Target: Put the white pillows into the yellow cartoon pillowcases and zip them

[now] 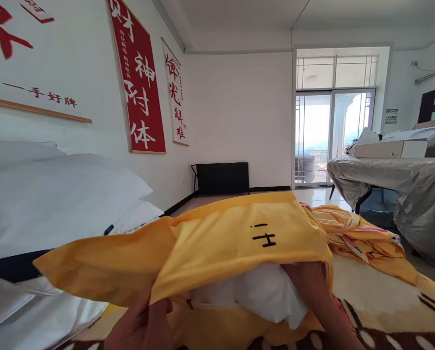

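Note:
A yellow pillowcase [235, 233] with black "Hi" lettering spreads in front of me, its open end towards me. Inside that opening shows a white pillow [253, 291], partly covered by the case. My left hand [144, 316] is closed on the near edge of the pillowcase at its left side. My right hand [306, 274] reaches into the opening at the right, beside the pillow. Its fingers are hidden under the yellow cloth, so whether they hold the pillow does not show.
White pillows [64, 194] are piled on the left. Crumpled yellow bedding [363, 238] lies to the right on a cream and brown patterned blanket [377, 291]. Beyond it stands a plastic-covered table [421, 180] with boxes [379, 149]. A black folded panel [222, 178] leans by the far wall.

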Demonstrator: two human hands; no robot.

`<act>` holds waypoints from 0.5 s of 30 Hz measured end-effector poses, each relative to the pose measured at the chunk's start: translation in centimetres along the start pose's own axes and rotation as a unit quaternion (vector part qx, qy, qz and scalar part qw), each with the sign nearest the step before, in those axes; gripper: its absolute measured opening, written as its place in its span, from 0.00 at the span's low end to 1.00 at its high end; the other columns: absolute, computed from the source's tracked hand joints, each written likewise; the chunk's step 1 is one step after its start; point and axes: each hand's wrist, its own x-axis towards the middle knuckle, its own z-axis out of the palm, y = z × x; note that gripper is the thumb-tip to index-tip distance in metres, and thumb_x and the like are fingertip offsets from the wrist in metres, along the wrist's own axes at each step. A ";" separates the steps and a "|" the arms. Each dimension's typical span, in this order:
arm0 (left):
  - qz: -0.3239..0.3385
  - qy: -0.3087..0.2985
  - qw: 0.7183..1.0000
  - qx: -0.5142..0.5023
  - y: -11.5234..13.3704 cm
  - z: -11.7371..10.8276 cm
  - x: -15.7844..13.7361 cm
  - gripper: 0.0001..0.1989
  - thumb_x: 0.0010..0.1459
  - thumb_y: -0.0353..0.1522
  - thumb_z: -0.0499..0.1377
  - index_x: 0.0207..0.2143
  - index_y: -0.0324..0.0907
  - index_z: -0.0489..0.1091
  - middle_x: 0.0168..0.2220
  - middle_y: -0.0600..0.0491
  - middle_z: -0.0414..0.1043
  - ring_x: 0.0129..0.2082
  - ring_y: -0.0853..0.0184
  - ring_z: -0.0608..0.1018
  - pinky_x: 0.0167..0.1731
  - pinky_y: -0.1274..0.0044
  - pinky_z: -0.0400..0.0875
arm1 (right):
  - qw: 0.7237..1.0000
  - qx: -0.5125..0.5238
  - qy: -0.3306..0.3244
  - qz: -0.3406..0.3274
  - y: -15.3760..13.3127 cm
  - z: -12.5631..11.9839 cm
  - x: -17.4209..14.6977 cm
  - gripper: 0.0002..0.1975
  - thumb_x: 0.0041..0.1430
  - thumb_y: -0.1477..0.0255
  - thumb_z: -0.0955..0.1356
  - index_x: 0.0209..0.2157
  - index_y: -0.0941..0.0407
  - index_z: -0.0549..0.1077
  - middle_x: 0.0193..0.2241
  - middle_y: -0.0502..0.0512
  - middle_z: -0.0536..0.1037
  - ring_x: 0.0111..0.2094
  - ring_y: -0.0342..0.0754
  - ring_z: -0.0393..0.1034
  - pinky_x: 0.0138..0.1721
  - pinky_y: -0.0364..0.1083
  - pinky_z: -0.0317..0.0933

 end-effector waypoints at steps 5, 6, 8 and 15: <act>0.192 0.031 0.980 -0.037 -0.6 2.8 -0.9 0.11 0.53 0.38 0.54 0.21 0.44 0.67 0.28 0.53 0.76 0.19 0.70 0.67 0.21 0.77 0.62 | 0.998 0.048 0.037 -0.030 2.9 0.8 1.0 0.33 0.54 0.56 0.65 0.58 0.56 0.60 0.57 0.61 0.64 0.62 0.58 0.50 0.61 0.61 0.45; 0.197 0.034 0.978 -0.054 -0.9 3.4 -0.9 0.12 0.54 0.39 0.55 0.20 0.44 0.65 0.29 0.52 0.76 0.21 0.69 0.68 0.22 0.77 0.62 | 0.997 0.046 0.050 -0.027 3.0 0.8 1.1 0.34 0.53 0.55 0.65 0.59 0.56 0.60 0.58 0.62 0.64 0.62 0.58 0.50 0.61 0.61 0.45; 0.161 0.039 0.983 -0.080 -1.8 4.6 -0.9 0.11 0.55 0.39 0.54 0.23 0.43 0.64 0.32 0.51 0.75 0.26 0.67 0.72 0.26 0.76 0.65 | 0.997 0.041 0.064 -0.024 3.1 0.7 1.3 0.36 0.51 0.53 0.66 0.58 0.56 0.60 0.58 0.62 0.63 0.63 0.59 0.48 0.61 0.62 0.43; 0.163 -0.029 0.986 -0.009 -4.0 8.2 -0.7 0.21 0.52 0.43 0.57 0.43 0.40 0.60 0.41 0.45 0.68 0.42 0.58 0.72 0.42 0.68 0.66 | 0.997 0.026 0.070 0.009 3.2 0.3 1.4 0.40 0.51 0.50 0.65 0.59 0.59 0.58 0.60 0.64 0.59 0.64 0.61 0.43 0.62 0.63 0.40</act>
